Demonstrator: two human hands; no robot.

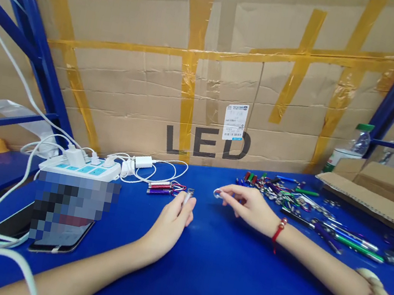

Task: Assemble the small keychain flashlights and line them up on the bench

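Note:
My left hand (174,217) rests on the blue table (221,269), fingers closed round a small silver keychain flashlight (187,195) whose end sticks out above the thumb. My right hand (249,206) lies to its right and pinches a small metal key ring (217,193) between thumb and forefinger. A red string bracelet sits on that wrist. Just beyond my left hand lie a few finished flashlights (165,188), purple and red, with carabiner clips.
A heap of coloured flashlights and carabiners (288,194) spreads at the right, beside a cardboard box (379,195) and a water bottle (351,149). A power strip (81,166) with chargers and white cables, and two phones (33,233), lie at left. Taped cardboard marked LED stands behind.

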